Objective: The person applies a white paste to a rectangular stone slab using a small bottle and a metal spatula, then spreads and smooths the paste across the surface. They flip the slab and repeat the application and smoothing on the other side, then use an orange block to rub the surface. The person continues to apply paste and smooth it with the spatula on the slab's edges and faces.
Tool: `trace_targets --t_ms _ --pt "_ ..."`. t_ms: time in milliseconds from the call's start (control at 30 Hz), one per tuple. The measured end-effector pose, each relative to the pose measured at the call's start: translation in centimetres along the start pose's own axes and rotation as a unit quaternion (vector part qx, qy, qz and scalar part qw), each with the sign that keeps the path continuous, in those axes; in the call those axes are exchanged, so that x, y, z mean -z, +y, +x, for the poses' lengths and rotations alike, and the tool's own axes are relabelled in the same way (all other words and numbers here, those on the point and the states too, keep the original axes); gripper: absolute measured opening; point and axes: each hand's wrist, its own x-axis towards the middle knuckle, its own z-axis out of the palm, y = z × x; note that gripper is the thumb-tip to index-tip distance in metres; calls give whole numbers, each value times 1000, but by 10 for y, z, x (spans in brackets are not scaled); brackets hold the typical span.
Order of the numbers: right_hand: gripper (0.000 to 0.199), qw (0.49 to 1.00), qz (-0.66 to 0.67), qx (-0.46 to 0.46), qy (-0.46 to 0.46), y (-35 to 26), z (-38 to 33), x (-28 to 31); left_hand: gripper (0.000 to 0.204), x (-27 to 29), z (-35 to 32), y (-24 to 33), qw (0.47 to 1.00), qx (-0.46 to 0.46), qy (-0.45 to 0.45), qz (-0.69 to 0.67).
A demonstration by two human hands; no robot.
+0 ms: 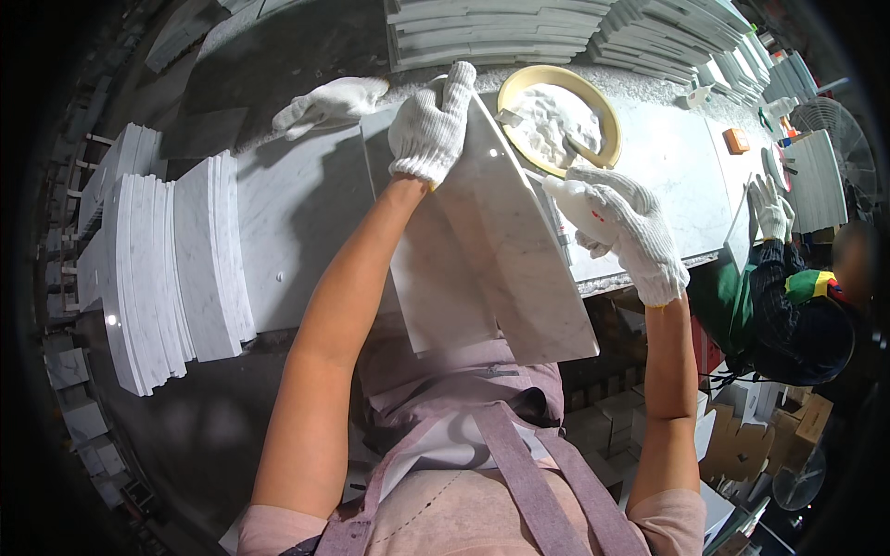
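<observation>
My left hand [432, 125], in a white knit glove, grips the far edge of a white marble slab [519, 269] that leans tilted from the worktop toward my apron. In my right hand [630, 232], also gloved, is a white squeeze bottle [573, 206], its nozzle close to the slab's right edge. A second pale slab [436, 287] lies under the tilted one.
A yellow bowl [559, 116] of white paste sits behind the slab. A loose white glove [332, 102] lies on the marble worktop [297, 222]. Stacks of curved marble pieces [167, 269] stand at left, more stacks [667, 37] at the back. A person [797, 306] works at right.
</observation>
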Motion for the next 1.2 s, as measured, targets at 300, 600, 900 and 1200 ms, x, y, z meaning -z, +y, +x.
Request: trace_targets --t_ms 300,600,900,1200 --pt "49 1000 -1 11 -4 -1 1 0 70 1 0 2 1000 2 2 10" --pt "49 999 -23 24 -3 0 4 0 68 -6 0 -1 997 -54 60 12" --pt "43 999 -42 -3 -29 -7 1 3 68 -8 0 -4 996 -55 71 16" --pt "46 998 -50 -21 -34 -10 0 3 68 -7 0 -5 997 -42 62 23"
